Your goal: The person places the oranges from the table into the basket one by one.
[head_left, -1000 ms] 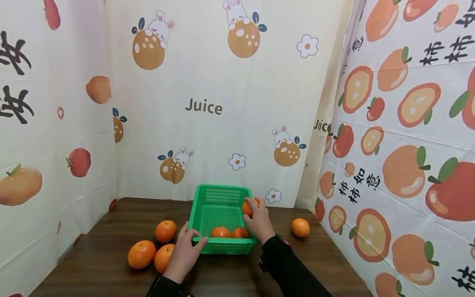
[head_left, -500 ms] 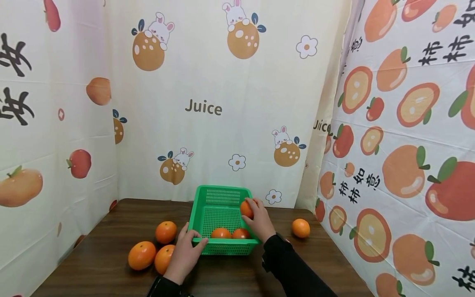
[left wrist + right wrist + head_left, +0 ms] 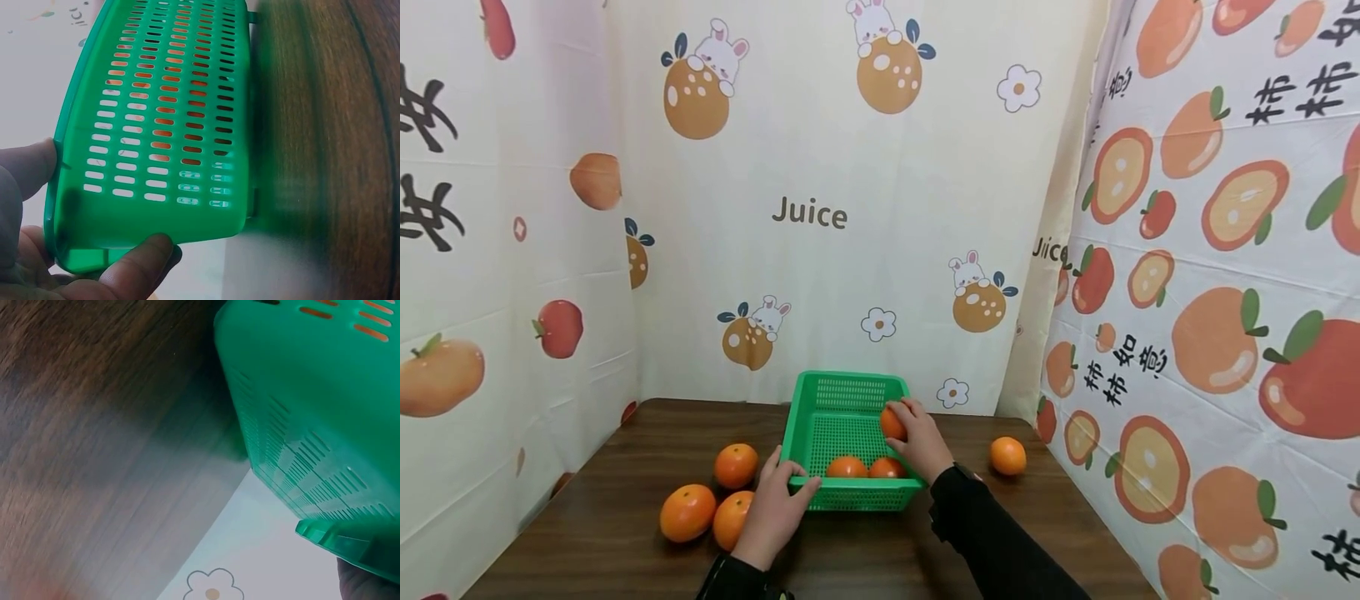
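Green plastic basket [image 3: 865, 500] was braced, held orange [image 3: 891, 423] was pinched.
Near-left basket corner was gripped by the left hand [image 3: 778, 508]; the fruit was grasped between thumb and fingers of the right hand [image 3: 925, 442], at the basket's right side. Two oranges [image 3: 847, 467] lay inside, just nearer than that pinch. Gentle, low release with rim steadied was judged best. Walls were thin, slotted; fruit round, smooth; table [image 3: 1063, 525] dark, wood-grained.

Smooth green plastic basket [image 3: 861, 498] with slight sheen, glossy smooth-skinned orange fruit [image 3: 688, 512], wood-grain tabletop [image 3: 632, 450], creased cloth-like printed backdrop [image 3: 917, 200], matt black sleeve [image 3: 992, 533].
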Action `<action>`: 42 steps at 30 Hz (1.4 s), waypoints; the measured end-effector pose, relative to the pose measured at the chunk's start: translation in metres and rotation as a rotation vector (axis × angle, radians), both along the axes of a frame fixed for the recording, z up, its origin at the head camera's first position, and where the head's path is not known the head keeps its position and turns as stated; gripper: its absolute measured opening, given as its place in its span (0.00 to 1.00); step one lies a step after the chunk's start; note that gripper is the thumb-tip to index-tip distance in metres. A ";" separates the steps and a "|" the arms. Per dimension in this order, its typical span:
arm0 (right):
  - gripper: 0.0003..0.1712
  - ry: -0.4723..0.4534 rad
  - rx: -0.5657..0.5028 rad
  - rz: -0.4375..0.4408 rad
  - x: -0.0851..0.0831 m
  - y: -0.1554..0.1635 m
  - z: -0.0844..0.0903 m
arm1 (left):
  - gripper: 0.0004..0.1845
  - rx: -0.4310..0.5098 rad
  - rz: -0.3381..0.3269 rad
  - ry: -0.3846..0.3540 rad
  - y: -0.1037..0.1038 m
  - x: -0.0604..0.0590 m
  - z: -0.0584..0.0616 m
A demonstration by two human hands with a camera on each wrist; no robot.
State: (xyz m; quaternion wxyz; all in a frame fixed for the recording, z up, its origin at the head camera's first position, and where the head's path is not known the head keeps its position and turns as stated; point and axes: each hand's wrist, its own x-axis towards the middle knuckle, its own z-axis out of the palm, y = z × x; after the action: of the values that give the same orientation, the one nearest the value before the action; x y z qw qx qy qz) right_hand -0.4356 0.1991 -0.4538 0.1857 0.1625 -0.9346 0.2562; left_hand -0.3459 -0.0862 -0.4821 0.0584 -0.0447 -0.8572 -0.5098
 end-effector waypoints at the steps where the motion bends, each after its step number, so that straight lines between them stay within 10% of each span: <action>1: 0.38 -0.004 0.010 0.004 0.000 0.000 0.000 | 0.18 -0.001 0.001 0.001 0.000 0.000 0.000; 42: 0.33 -0.066 0.299 0.030 -0.005 -0.003 -0.002 | 0.20 0.005 -0.019 0.024 -0.001 -0.001 -0.003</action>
State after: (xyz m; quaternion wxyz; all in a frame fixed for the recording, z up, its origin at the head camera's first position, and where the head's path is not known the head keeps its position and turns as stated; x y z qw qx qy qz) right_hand -0.4402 0.1961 -0.4559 0.1247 0.1939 -0.9654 0.1221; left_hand -0.3467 -0.0876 -0.4847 0.0639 -0.0588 -0.8546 -0.5120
